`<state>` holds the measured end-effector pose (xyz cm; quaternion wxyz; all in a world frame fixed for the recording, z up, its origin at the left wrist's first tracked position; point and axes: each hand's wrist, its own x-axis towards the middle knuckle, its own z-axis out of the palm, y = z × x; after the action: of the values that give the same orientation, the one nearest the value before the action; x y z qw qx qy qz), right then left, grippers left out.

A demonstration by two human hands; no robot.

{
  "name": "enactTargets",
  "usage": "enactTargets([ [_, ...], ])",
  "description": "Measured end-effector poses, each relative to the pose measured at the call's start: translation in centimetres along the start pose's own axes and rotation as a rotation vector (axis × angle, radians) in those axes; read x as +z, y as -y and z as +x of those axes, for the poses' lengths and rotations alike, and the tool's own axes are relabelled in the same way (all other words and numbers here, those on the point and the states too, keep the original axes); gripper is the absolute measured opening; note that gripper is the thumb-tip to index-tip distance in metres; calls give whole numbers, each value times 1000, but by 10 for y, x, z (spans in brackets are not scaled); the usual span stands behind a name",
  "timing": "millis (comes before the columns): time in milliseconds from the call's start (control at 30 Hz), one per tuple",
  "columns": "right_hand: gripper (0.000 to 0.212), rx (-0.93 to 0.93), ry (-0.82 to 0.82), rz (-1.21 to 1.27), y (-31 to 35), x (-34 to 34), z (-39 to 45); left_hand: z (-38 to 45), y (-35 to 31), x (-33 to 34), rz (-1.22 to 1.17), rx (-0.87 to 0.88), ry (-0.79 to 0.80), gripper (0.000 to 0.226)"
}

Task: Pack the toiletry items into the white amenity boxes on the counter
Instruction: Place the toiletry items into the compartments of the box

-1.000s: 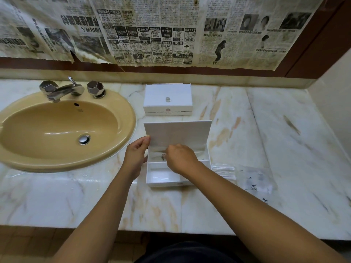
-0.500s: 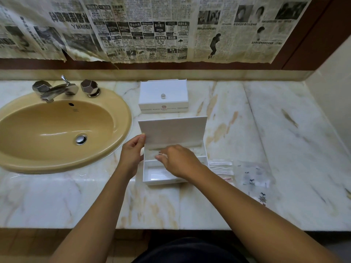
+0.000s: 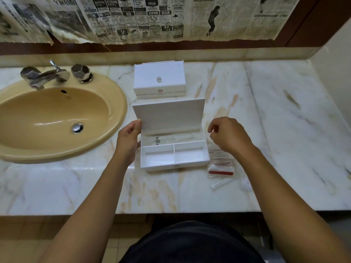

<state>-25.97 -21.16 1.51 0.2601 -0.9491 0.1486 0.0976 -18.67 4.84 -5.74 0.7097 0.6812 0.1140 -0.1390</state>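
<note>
Nearest to you, your two bare forearms reach out over the front edge of the marble counter (image 3: 284, 130). Just right of your right wrist lie the clear packets (image 3: 221, 168), one showing a red strip, resting on the counter beside the open box (image 3: 174, 156). Your right hand (image 3: 228, 136) hovers just past the box's right side with its fingers loosely curled; you hold nothing in it that can be made out, and it touches neither the box nor the packets. Your left hand (image 3: 129, 137) presses against the box's left side, thumb and fingers pinching the left edge of the raised lid (image 3: 169, 115), which stands upright. Inside, the two front compartments look bare, and one clear packet with a small printed emblem (image 3: 157, 141) lies in the long rear compartment. Behind the open box, close to it, a second white box (image 3: 159, 79) sits closed, with a small knob on top and a red logo on its front. Left of both is the tan sink (image 3: 57, 120) with its metal taps (image 3: 55, 74), and newspaper (image 3: 152, 18) covers the wall behind.
</note>
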Motion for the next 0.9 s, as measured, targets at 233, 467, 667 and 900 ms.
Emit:
enactTargets([
  [233, 16, 57, 291, -180, -14, 7, -17, 0, -1, -1, 20, 0, 8, 26],
  [467, 22, 67, 436, -340, -17, 24, -24, -2, -1, 0, 18, -1, 4, 24],
  [667, 17, 63, 370, -265, -20, 22, -23, -4, -4, 2, 6, -8, -5, 25],
  [900, 14, 19, 227, -191, -9, -9, -19, -6, -6, 3, 2, -6, -3, 23],
])
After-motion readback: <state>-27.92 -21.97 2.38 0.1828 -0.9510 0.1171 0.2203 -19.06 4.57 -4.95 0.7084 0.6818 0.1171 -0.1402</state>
